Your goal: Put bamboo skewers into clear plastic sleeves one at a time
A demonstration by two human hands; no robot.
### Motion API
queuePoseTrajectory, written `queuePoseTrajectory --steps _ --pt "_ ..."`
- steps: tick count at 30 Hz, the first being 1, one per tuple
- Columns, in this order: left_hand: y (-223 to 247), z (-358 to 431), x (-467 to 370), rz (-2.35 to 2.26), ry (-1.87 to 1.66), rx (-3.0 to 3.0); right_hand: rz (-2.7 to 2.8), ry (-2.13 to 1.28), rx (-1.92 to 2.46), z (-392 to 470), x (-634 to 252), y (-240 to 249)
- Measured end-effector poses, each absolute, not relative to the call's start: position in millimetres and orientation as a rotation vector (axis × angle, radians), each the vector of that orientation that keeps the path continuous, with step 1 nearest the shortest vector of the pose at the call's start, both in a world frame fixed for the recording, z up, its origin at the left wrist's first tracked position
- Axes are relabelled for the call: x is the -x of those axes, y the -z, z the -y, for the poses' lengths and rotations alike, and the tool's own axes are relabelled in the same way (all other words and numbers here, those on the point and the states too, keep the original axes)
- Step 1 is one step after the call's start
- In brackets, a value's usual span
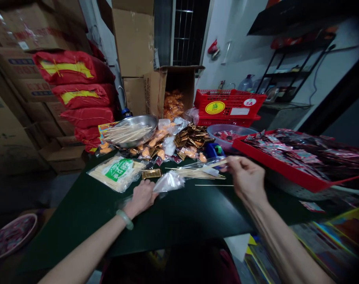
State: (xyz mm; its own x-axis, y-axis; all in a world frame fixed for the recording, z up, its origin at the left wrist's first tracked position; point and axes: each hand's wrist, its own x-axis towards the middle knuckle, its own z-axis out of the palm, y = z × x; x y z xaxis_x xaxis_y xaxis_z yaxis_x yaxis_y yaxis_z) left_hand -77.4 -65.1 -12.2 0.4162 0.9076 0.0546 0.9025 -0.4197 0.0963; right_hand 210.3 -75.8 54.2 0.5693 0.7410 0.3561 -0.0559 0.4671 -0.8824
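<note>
My left hand [142, 197], with a pale bangle at the wrist, is closed on a clear plastic bag [170, 181] low over the table. Just beyond its fingers lies a gold-wrapped packet [151, 173]. Fingertips of my right hand [247, 177] pinch a thin wooden stick [217, 163] that points left. Beneath it, a loose pile of wooden sticks [201, 172] rests on the dark green table [185, 221], and one single stick [213, 185] lies apart, nearer to me. A clear pack of sticks with a green label [117, 171] lies left of my left hand.
Behind are a metal bowl of sticks [151, 122], orange pieces in clear wrappers [158, 138] and gold packets [192, 136]. To the right stand a blue tape dispenser [213, 152], a round plastic basin [250, 131] and a red tray [286, 169] heaped with packets. Red sacks [87, 118] are stacked left.
</note>
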Motion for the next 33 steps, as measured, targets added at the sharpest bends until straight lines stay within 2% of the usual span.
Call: queuePoseTrajectory --steps 3,5,8,12,19,22,27,33 --pt "1.5 72.6 102.2 -1.809 -0.127 -2.487 0.92 -0.598 0.935 78.8 -221.3 -74.9" --pt "-17.8 77.1 107.4 -1.739 -0.276 -2.433 1.193 -0.706 1.006 85.1 -212.8 -87.1" --pt "-56.7 84.6 89.6 -1.379 -0.705 -2.281 1.612 -0.837 1.021 96.6 -177.5 -98.3" --pt "-93.4 92.9 50.4 -0.936 -0.862 -1.963 1.927 -0.792 0.901 106.3 -135.4 -110.1" --pt "-92.1 94.1 49.7 -0.915 -0.94 -1.782 1.896 -0.946 0.851 105.0 -135.2 -119.9" --pt "-91.1 95.5 51.2 -0.824 -0.958 -1.738 1.788 -0.726 0.982 104.9 -127.0 -115.7" --pt "-101.6 99.0 47.0 -0.808 -1.162 -1.611 1.949 -0.341 1.041 114.2 -107.2 -123.8" --pt "-110.5 103.4 46.4 -0.85 -1.237 -1.619 1.996 -0.556 0.948 112.8 -107.0 -123.3"
